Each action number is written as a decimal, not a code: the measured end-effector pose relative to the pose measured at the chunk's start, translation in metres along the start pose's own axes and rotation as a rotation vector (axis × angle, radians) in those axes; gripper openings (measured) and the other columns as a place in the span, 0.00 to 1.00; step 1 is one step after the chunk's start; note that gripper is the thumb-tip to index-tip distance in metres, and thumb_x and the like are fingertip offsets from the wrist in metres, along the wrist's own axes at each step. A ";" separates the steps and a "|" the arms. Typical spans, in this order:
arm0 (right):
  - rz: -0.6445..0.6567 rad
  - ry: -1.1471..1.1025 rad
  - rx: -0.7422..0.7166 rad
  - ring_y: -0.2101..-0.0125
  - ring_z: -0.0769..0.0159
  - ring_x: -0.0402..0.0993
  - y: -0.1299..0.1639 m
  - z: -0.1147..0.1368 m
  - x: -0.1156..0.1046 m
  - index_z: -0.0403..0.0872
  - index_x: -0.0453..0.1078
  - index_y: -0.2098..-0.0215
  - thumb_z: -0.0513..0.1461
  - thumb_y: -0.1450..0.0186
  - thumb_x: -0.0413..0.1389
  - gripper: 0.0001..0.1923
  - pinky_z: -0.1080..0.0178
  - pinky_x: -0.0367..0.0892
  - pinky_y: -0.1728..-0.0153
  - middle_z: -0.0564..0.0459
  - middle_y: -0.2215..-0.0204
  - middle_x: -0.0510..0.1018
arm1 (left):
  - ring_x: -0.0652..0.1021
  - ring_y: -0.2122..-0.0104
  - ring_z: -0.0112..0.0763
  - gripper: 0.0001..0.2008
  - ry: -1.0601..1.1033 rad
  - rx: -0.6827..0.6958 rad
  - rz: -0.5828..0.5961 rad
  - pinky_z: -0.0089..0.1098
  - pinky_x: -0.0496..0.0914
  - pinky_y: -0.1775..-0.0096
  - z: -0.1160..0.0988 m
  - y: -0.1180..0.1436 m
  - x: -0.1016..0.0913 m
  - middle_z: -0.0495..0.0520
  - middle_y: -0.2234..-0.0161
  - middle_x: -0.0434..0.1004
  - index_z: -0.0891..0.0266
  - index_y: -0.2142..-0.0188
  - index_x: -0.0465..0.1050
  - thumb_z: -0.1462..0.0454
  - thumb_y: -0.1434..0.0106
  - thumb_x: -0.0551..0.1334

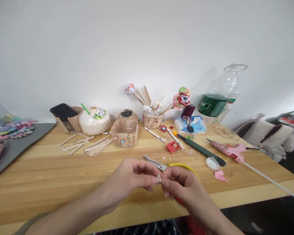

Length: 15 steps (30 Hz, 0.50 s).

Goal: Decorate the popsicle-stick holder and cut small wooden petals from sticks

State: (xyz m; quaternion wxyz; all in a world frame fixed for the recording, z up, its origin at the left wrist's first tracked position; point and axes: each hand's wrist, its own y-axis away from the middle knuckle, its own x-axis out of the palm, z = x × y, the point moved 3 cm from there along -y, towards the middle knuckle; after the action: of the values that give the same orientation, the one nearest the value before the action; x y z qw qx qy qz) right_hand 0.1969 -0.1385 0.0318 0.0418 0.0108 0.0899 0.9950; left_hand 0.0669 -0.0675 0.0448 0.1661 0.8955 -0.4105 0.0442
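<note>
Between my two hands, near the table's front edge, is a small pale beige pointed piece, too small to name more exactly. My left hand pinches it between thumb and forefinger; a ring sits on one finger. My right hand is closed at its other side, thumb and fingertips pressed together against it. Just behind my hands lie scissors with a yellow handle, partly hidden by my right hand. Past them stands a small basket made of wooden sticks with coloured buttons on its front.
Loose craft sticks lie left of the basket. A coconut, a twine roll and a stick holder with paper flowers line the wall. To the right are a green utility knife, a pink glue gun and a large bottle.
</note>
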 end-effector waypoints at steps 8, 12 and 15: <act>-0.147 0.233 -0.035 0.84 0.73 0.58 -0.004 0.001 -0.035 0.46 0.64 0.79 0.46 0.44 0.55 0.13 0.70 0.53 0.82 0.59 0.85 0.66 | 0.70 0.75 0.23 0.04 0.086 0.001 -0.116 0.24 0.67 0.72 0.002 -0.002 -0.007 0.47 0.77 0.74 0.63 0.77 0.77 0.67 0.56 0.69; -0.561 0.853 -0.209 0.81 0.62 0.66 -0.008 0.000 -0.081 0.48 0.63 0.79 0.49 0.38 0.46 0.17 0.61 0.61 0.77 0.52 0.83 0.70 | 0.70 0.76 0.24 0.05 0.082 -0.001 -0.178 0.24 0.67 0.73 0.002 -0.002 -0.011 0.47 0.79 0.74 0.64 0.79 0.76 0.65 0.57 0.69; -0.588 0.981 -0.263 0.72 0.53 0.72 -0.006 -0.012 -0.090 0.47 0.68 0.68 0.46 0.41 0.48 0.13 0.55 0.65 0.71 0.46 0.75 0.76 | 0.71 0.76 0.25 0.07 0.073 -0.005 -0.209 0.25 0.67 0.74 0.003 -0.002 -0.012 0.49 0.79 0.76 0.64 0.80 0.75 0.64 0.58 0.70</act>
State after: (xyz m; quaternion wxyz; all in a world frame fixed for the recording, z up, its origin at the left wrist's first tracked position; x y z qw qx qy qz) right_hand 0.2871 -0.1430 0.0173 0.2707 -0.4815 -0.0261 0.8332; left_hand 0.0600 -0.0587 0.0388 0.1870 0.9308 -0.3086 0.0580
